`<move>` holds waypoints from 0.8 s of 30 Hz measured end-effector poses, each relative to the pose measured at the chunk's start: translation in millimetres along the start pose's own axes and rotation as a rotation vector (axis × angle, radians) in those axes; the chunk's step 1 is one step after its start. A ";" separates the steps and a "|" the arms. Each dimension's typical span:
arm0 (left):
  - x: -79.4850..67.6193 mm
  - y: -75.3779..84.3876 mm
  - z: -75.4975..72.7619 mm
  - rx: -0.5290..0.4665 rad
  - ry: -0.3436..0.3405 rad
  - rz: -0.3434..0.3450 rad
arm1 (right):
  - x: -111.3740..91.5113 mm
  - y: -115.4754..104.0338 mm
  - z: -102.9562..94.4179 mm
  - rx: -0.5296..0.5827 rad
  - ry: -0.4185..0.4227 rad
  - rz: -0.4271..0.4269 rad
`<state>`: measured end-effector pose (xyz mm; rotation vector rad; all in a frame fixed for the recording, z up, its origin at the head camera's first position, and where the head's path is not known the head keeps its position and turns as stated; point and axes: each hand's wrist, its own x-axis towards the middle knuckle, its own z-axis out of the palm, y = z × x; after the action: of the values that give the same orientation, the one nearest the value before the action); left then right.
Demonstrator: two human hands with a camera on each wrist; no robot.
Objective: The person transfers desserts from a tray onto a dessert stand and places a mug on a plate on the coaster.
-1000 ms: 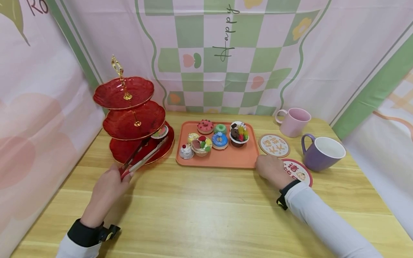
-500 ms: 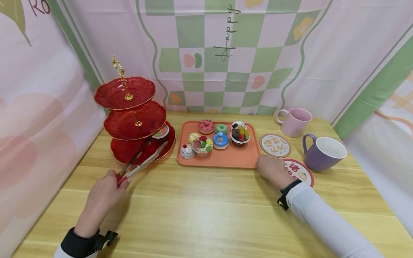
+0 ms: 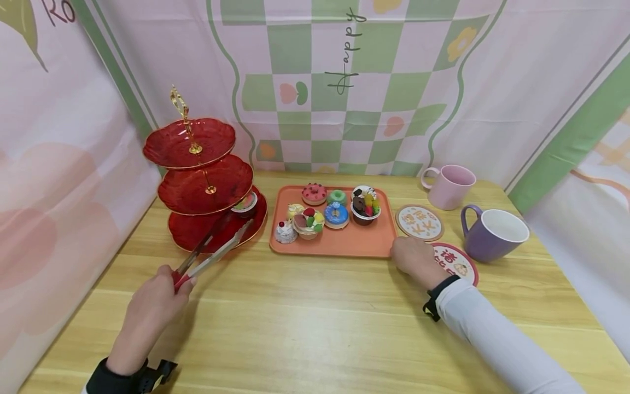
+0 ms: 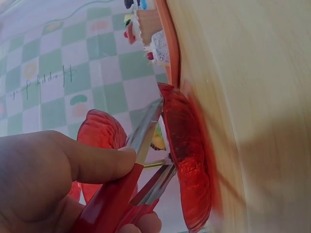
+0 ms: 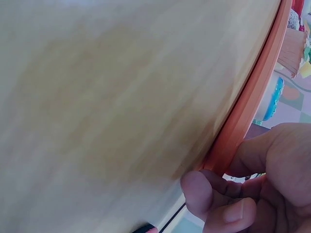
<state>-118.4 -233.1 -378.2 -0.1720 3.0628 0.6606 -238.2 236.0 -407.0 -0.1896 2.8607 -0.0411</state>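
Observation:
My left hand point(image 3: 155, 303) grips red-handled metal tongs point(image 3: 216, 257) at the left. Their arms are spread apart, with the tips over the bottom plate point(image 3: 184, 232) of a red three-tier stand. On that plate, just beyond the tips, sits a small cupcake point(image 3: 244, 205) with a colourful top; nothing is pinched between the tips. In the left wrist view, the tongs point(image 4: 143, 133) reach over the plate's edge point(image 4: 192, 179). My right hand point(image 3: 414, 257) pinches the near right corner of an orange tray point(image 3: 339, 249), thumb on the rim point(image 5: 238, 131) and fingers curled beneath.
Several toy cakes stand on the tray, among them a pink donut point(image 3: 314, 193), a blue donut point(image 3: 337, 215) and a chocolate fruit cupcake point(image 3: 365, 208). Two round coasters point(image 3: 419, 221), a pink mug point(image 3: 449, 187) and a purple mug point(image 3: 494, 234) stand at the right.
The tongs have come away from the cupcake, their arms spreading, and my left hand has drawn back toward the near left. The cupcake stays on the bottom plate. My right hand has held still.

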 end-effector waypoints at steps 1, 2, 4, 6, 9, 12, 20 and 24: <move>-1.1 -0.4 -0.5 0.003 0.001 -0.004 | 0.4 0.1 0.4 -0.002 0.001 -0.001; -2.2 -0.6 -0.8 0.007 0.005 -0.006 | 0.6 0.0 0.5 0.002 0.000 0.001; -4.3 -1.1 -1.4 0.010 0.008 -0.008 | 1.0 -0.1 0.5 0.008 -0.003 0.004; -5.7 -1.3 -2.1 0.008 0.007 -0.006 | 1.5 0.1 0.6 0.014 -0.007 0.011; -7.2 -1.1 -3.0 0.002 0.008 -0.004 | 2.2 0.2 0.2 0.025 -0.012 0.019; -8.3 -0.2 -3.5 -0.010 0.007 0.000 | 1.9 0.2 -0.1 0.025 -0.012 0.019; -11.3 -0.5 -5.1 -0.021 -0.010 0.004 | 1.5 -0.1 0.9 0.003 -0.008 0.003; -13.0 -0.7 -6.9 -0.030 -0.025 -0.003 | 1.4 0.3 0.8 0.002 -0.001 -0.002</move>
<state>-105.2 -235.2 -371.8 -0.1669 3.0294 0.7026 -239.4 236.1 -408.2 -0.1921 2.8592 -0.0448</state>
